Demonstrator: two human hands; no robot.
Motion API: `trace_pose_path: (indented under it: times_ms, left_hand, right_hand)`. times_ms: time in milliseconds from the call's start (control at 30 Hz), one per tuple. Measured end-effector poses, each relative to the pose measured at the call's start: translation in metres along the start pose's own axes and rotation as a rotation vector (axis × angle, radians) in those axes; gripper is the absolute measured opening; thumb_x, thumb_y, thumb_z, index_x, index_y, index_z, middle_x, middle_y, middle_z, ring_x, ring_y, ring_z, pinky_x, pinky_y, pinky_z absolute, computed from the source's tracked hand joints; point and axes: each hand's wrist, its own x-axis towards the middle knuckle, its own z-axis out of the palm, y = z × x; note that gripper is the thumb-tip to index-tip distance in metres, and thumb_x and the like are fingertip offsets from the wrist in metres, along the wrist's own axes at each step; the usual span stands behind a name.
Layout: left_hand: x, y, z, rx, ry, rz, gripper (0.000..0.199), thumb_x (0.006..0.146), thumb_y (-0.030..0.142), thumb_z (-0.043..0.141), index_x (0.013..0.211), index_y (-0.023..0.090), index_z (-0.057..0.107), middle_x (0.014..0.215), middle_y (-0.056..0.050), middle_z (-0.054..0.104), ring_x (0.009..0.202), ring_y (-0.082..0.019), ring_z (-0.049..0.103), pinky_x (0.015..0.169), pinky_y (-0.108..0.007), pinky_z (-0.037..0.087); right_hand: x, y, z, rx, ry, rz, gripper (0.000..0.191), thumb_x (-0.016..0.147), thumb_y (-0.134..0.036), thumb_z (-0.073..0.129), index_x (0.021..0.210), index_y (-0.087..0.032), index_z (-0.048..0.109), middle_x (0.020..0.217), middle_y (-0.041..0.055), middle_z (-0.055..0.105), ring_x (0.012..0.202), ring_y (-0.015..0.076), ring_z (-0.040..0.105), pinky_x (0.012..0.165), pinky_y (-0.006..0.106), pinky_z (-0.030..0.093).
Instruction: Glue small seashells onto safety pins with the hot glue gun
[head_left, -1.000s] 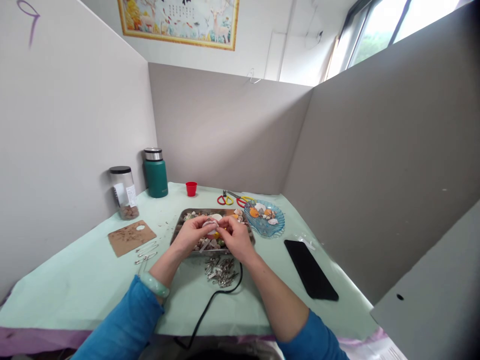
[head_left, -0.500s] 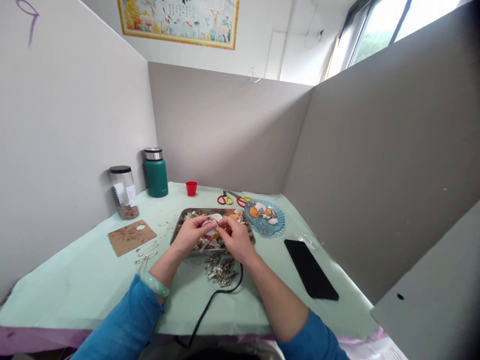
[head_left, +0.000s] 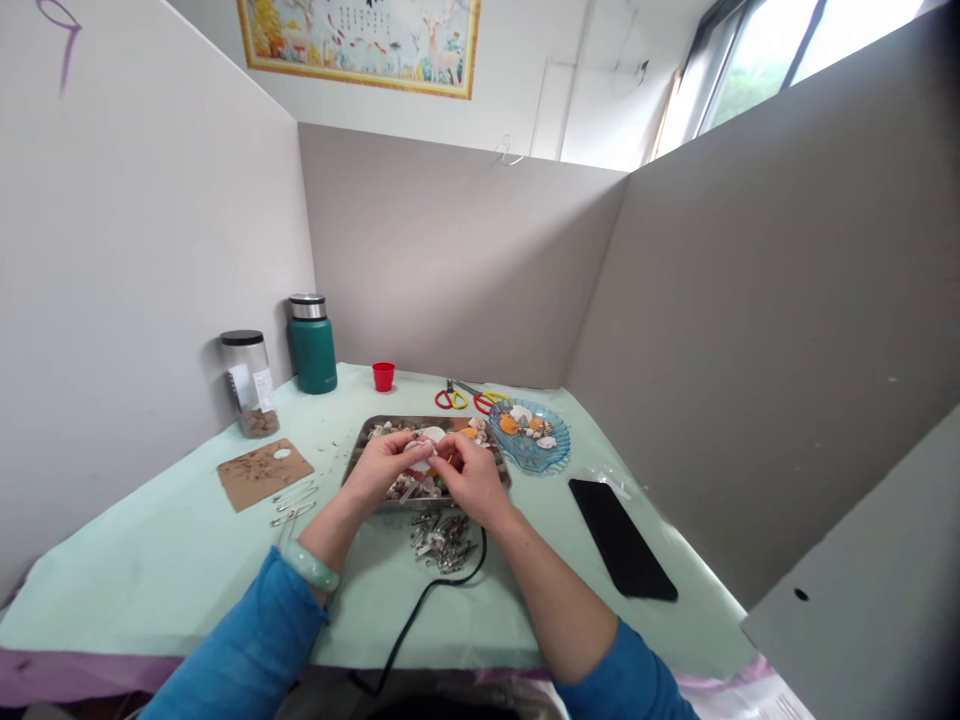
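The rectangular metal tray (head_left: 397, 418) lies centrally — translucent blue scalloped plate (head_left: 555, 458) at its right, silvery metal pin pile (head_left: 442, 543) before it, small round red cup (head_left: 383, 377) behind.

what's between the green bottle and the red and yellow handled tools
In the head view, a small red cup stands between the green bottle and the handled tools.
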Motion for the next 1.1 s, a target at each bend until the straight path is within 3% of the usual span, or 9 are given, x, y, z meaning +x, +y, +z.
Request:
trace_pose_path:
  times_ms: [400, 733, 933, 1100]
  left_hand:
    - [-0.002, 0.004, 0.002, -0.014, -0.037, -0.028, 0.033, 0.065, 0.042, 0.072, 0.084, 0.015, 0.066, 0.081, -0.002, 0.064, 0.070, -0.014, 0.059, 0.057, -0.023, 0.051]
    - [-0.002, 0.003, 0.005, 0.028, 0.002, -0.038, 0.035, 0.067, 0.045, 0.068, 0.085, 0.015, 0.062, 0.073, 0.000, 0.061, 0.061, -0.012, 0.056, 0.052, -0.021, 0.048]
    - [0.000, 0.000, 0.005, 0.124, 0.128, -0.011, 0.034, 0.069, 0.048, 0.064, 0.083, 0.017, 0.056, 0.060, 0.005, 0.053, 0.044, -0.008, 0.046, 0.038, -0.017, 0.038]
    - [0.000, -0.003, 0.005, 0.246, 0.145, -0.037, 0.037, 0.069, 0.050, 0.062, 0.085, 0.017, 0.057, 0.057, 0.005, 0.051, 0.038, -0.007, 0.042, 0.035, -0.018, 0.034]
  right_hand:
    - [0.000, -0.001, 0.000, -0.021, -0.014, -0.014, 0.011, 0.084, -0.030, 0.053, 0.083, -0.019, 0.056, 0.070, -0.0008, 0.058, 0.060, 0.0110, 0.052, 0.057, 0.021, 0.039]
    - [0.000, -0.002, 0.000, -0.053, -0.005, 0.006, 0.016, 0.084, -0.034, 0.052, 0.081, -0.019, 0.058, 0.072, 0.0001, 0.060, 0.060, 0.0113, 0.051, 0.056, 0.021, 0.038]
    - [0.002, -0.002, -0.004, -0.065, 0.069, 0.020, 0.024, 0.087, -0.039, 0.047, 0.082, -0.018, 0.058, 0.070, 0.0002, 0.059, 0.058, 0.0113, 0.050, 0.058, 0.022, 0.039]
    - [0.005, 0.005, -0.010, -0.112, 0.170, 0.026, 0.023, 0.089, -0.037, 0.044, 0.081, -0.019, 0.057, 0.071, 0.0003, 0.059, 0.063, 0.0128, 0.052, 0.063, 0.024, 0.041]
